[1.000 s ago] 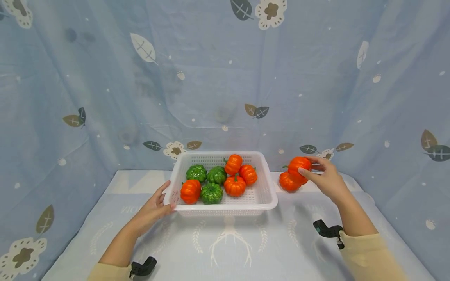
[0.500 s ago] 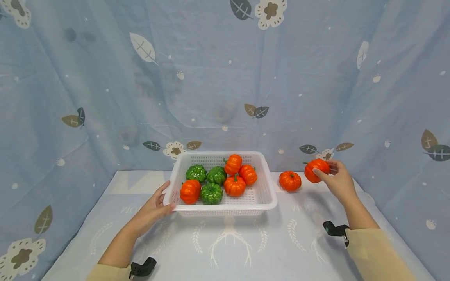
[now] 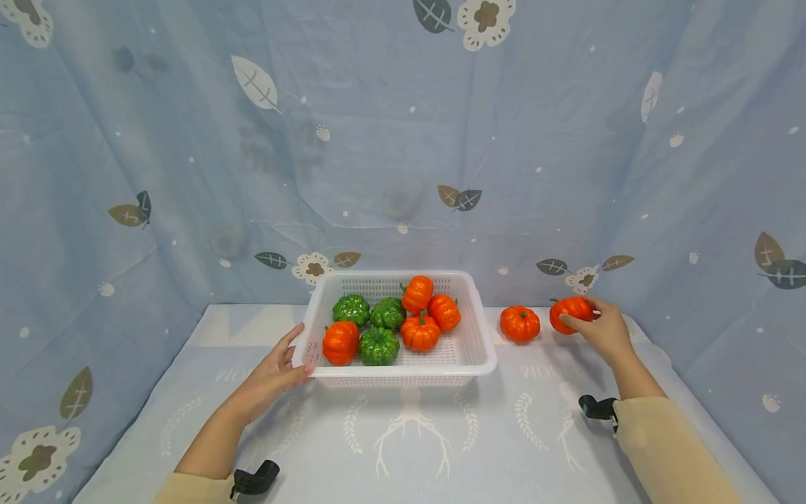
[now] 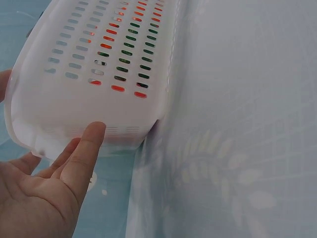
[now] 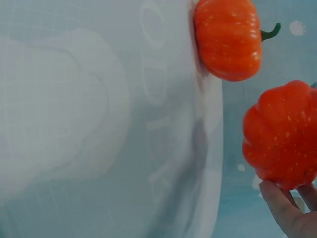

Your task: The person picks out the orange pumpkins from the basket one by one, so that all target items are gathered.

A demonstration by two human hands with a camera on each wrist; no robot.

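Observation:
At the right back of the table, my right hand holds an orange mini pumpkin between thumb and fingers, close over the cloth. In the right wrist view, the thumb and fingers press the held pumpkin's lower side. A second orange pumpkin sits just left of it. My left hand grips the front left corner of a white plastic basket, thumb at the front rim. In the left wrist view, fingers lie against the basket's slotted wall. Inside the basket are several orange and green pumpkins.
A pale patterned cloth covers the table. Behind it and at both sides hangs a blue curtain with leaf and flower prints. A black wrist camera sits on the right sleeve, another on the left.
My right hand has moved the pumpkin rightward, from in front of the second pumpkin to beside it, then lowered it toward the table. The left hand and basket have stayed in place.

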